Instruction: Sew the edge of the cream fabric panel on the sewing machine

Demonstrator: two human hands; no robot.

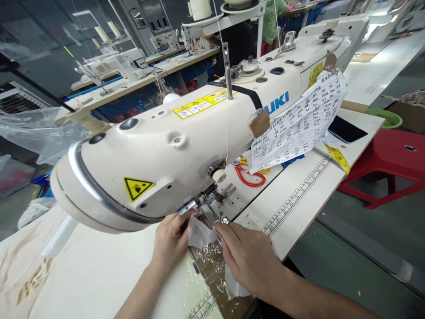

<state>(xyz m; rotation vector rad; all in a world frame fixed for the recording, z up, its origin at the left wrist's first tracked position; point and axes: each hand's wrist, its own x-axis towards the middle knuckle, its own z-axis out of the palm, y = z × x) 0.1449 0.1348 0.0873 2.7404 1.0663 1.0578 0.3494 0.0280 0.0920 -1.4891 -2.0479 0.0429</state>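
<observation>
A large white sewing machine stands over the table, its needle area just beyond my hands. My left hand pinches the left side of a thin white fabric piece near the presser foot. On the right, my right hand has its fingers closed at the fabric's edge, beside a small metal part. More white fabric hangs below my right palm. Clear plastic film over a brown surface lies beneath the hands. The exact stitching point is partly hidden by the machine head and fingers.
Red-handled scissors lie behind the needle area. A handwritten paper hangs on the machine arm. A yellow tape measure and dark phone are right, near a red stool. Pale fabric lies left. People sit behind.
</observation>
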